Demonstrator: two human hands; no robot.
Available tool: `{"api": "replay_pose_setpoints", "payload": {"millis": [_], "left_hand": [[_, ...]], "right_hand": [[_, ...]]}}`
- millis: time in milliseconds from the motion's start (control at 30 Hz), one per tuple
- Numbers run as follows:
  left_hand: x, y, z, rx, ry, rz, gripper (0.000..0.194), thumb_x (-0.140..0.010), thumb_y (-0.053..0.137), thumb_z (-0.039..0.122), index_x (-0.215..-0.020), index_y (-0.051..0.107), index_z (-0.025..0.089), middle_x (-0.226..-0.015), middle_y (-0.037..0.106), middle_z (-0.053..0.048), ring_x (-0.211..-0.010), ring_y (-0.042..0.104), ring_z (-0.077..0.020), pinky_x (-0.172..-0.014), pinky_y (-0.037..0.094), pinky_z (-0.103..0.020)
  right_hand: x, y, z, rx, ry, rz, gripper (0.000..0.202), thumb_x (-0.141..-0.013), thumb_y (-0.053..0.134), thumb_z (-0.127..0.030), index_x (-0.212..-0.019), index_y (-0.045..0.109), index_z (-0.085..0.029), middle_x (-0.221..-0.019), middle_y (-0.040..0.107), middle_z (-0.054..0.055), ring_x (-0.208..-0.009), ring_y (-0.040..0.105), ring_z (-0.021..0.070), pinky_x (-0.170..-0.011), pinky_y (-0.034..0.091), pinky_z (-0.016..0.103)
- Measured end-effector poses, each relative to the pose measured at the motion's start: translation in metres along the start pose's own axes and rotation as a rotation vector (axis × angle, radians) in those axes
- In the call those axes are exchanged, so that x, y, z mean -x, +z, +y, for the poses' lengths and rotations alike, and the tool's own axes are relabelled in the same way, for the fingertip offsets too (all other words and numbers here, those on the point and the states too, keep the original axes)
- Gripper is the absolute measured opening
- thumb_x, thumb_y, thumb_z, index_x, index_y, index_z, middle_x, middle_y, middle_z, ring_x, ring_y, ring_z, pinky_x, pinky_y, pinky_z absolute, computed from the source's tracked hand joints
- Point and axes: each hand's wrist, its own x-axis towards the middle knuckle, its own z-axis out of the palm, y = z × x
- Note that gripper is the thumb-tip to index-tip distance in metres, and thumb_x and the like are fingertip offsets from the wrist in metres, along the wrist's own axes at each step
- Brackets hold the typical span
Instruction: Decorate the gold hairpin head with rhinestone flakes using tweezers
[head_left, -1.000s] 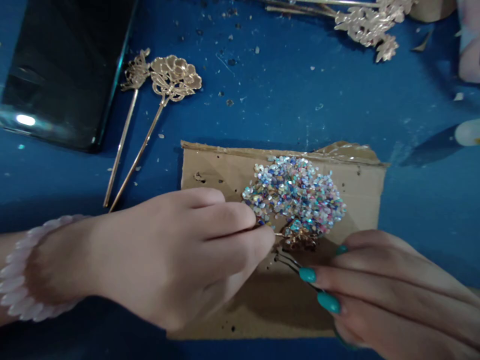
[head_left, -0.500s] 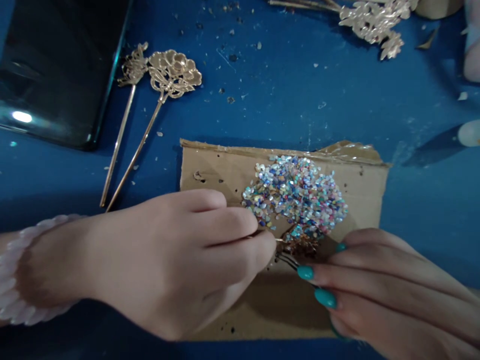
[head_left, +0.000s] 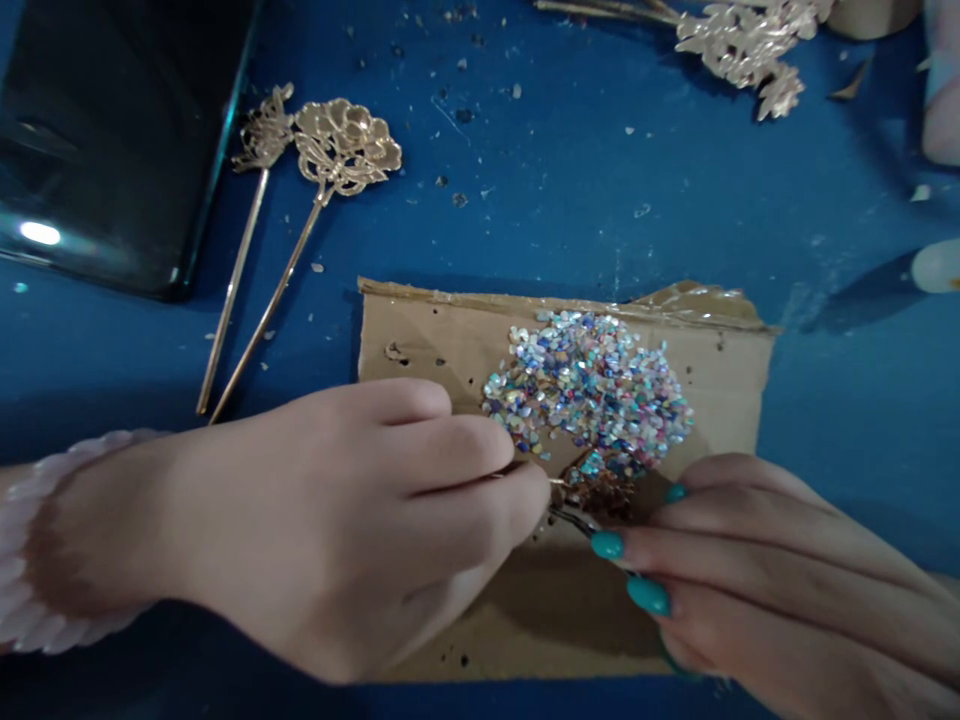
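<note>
The left hand (head_left: 360, 520), fitted with a pale beaded bracelet (head_left: 64, 540), is closed; a thin gold-coloured stem (head_left: 556, 482) projects from its fingers toward a copper-coloured openwork ornament (head_left: 606, 492). The fingertips are hidden, so the exact grip cannot be told. The ornament is at the near edge of a pile of iridescent chips (head_left: 592, 385), over a cardboard sheet (head_left: 712, 400); whether it contacts the sheet cannot be told.

The right hand (head_left: 780, 580), with teal nails, grips dark tweezers (head_left: 574, 521) between thumb and fingers. The tweezer tips point left, near the left thumb; whether they hold a chip cannot be told.

The cardboard sheet lies on a blue counter (head_left: 525, 220). To the upper left, two gold-coloured hairpins (head_left: 349, 150) lie beside a dark, glossy device (head_left: 112, 150). Further metal floral pieces (head_left: 742, 45) lie at the upper right.
</note>
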Motion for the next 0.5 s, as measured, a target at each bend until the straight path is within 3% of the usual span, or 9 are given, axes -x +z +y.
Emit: {"api": "replay_pose_setpoints", "payload": {"millis": [100,300,500], "left_hand": [[0.0,-0.002,0.0,-0.002,-0.008,-0.012,0.036,-0.098,0.036,0.009,-0.114,0.067,0.015,-0.125,0.072,0.001,-0.104,0.064,-0.0135,-0.076,0.052,-0.034],[-0.001,-0.002,0.001,0.031,-0.008,-0.007,0.032,-0.1,0.038,0.011,-0.113,0.067,0.013,-0.124,0.073,0.0,-0.101,0.065,-0.0138,-0.072,0.053,-0.037],[-0.001,-0.001,0.001,0.032,-0.014,-0.005,0.034,-0.101,0.035,0.01,-0.115,0.066,0.013,-0.123,0.073,0.0,-0.101,0.065,-0.0135,-0.074,0.052,-0.036]], "right_hand": [[-0.002,-0.005,0.004,0.023,-0.01,-0.042,0.014,-0.094,0.06,-0.026,-0.096,0.074,-0.028,-0.101,0.079,-0.005,-0.103,0.073,0.0184,-0.112,0.055,0.033],[-0.014,-0.023,0.022,0.099,-0.271,-0.251,0.02,-0.093,0.067,-0.044,-0.106,0.072,-0.03,-0.103,0.079,-0.01,-0.097,0.076,0.0145,-0.114,0.053,0.023],[0.001,-0.01,-0.001,0.018,0.018,-0.123,0.012,-0.092,0.062,-0.024,-0.095,0.071,-0.03,-0.1,0.078,-0.008,-0.109,0.07,0.0169,-0.113,0.054,0.031]]}}
